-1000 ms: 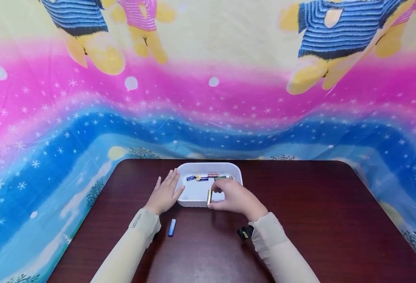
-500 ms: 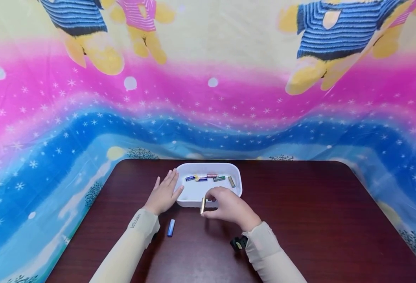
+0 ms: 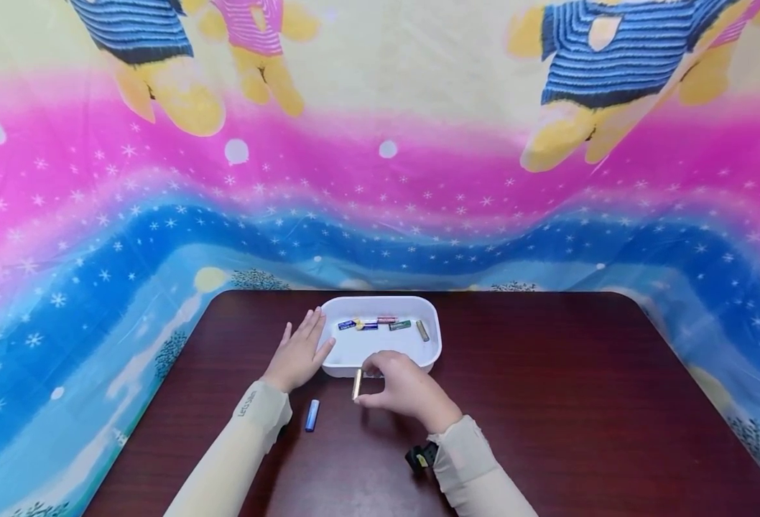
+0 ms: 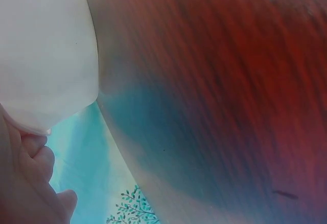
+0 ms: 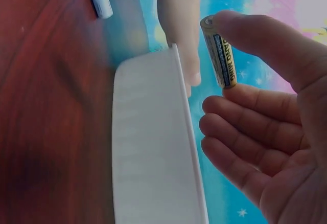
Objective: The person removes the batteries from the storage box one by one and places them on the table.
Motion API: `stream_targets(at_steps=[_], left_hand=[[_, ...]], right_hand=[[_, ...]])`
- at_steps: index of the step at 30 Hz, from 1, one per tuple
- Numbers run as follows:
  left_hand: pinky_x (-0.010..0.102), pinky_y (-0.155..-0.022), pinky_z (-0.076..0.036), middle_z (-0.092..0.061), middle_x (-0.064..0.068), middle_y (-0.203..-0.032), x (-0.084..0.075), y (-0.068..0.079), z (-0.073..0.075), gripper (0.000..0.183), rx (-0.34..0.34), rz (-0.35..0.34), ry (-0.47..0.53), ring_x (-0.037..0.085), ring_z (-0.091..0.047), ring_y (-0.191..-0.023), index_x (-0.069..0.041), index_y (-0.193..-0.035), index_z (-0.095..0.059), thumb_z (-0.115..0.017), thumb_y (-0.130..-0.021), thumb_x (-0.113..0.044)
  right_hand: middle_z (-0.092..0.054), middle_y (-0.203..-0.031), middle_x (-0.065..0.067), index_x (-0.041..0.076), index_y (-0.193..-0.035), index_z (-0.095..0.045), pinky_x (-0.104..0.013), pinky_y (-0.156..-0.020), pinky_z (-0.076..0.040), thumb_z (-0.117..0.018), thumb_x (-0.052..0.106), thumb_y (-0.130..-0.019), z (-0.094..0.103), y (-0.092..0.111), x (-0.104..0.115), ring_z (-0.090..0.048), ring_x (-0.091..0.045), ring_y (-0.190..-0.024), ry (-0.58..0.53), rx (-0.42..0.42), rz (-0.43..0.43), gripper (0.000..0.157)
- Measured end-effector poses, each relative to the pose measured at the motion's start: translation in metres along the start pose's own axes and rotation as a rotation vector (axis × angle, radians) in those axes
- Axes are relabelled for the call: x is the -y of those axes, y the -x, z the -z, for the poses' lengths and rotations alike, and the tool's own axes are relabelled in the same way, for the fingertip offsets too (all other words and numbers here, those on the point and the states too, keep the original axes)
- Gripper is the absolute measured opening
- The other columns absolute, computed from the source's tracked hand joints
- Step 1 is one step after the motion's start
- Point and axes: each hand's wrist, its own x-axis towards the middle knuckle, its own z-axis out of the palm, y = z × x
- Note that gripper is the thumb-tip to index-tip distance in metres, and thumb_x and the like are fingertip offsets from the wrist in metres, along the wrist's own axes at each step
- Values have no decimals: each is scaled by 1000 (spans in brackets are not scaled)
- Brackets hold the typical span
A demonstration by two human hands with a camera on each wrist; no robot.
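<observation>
Between thumb and index finger, my right hand (image 3: 402,388) pinches a gold battery (image 5: 219,52) by its two ends, just in front of the white tray (image 3: 432,359). In the head view that battery stands nearly upright over the table. With fingers straight, my left hand (image 3: 296,353) rests against the tray's left rim. Inside the tray lie several batteries: a red battery (image 3: 387,320), a green battery (image 3: 400,325), a brownish battery (image 3: 422,330) and some blue ones. A blue battery (image 3: 312,416) lies on the table by my left wrist.
The dark wooden table (image 3: 548,388) carries the tray near its far edge. Behind it hangs a cloth (image 3: 386,215) printed with bears and snowflakes. A black wrist camera (image 3: 421,457) sits at my right cuff.
My right hand has drawn the gold battery from over the tray's front rim toward me and to the left, uncovering the brownish battery inside. The left hand has stayed put.
</observation>
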Motion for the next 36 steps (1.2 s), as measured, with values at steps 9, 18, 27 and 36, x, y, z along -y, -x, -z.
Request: stream_targets(at_steps=[9, 18, 27, 36], left_hand=[[56, -111, -10, -16, 5, -156, 0, 0, 0, 67, -13, -13, 1, 25, -14, -142, -7, -149, -24, -32, -99, -50], [55, -112, -8, -15, 6, -156, -1, 1, 2, 68, 4, -3, 13, 24, -11, -143, -7, -150, -21, -29, -99, -51], [55, -112, -10, -13, 4, -157, 0, -2, 0, 70, 10, -7, -6, 21, -8, -143, -9, -150, -20, -24, -98, -55], [54, -112, -6, -13, 5, -157, 2, -2, 0, 70, 15, -5, 16, 21, -8, -143, -8, -150, -20, -24, -98, -55]], right_hand=[[-65, -91, -1, 9, -97, -66, -25, -77, -49, -79, 35, -73, -14, 3, 3, -60, -14, -84, -46, 4, -46, 37], [-65, -88, 1, 10, -92, -66, -24, -76, -49, -80, 34, -72, -24, 3, 6, -60, -13, -82, -31, -5, -52, 35], [-67, -87, 0, 9, -94, -65, -22, -73, -50, -80, 32, -72, -37, 0, 9, -62, -13, -81, -20, 16, -101, 35], [-66, -84, 1, 7, -93, -67, -21, -70, -49, -81, 32, -70, -49, -5, 15, -59, -9, -75, 1, 49, -131, 37]])
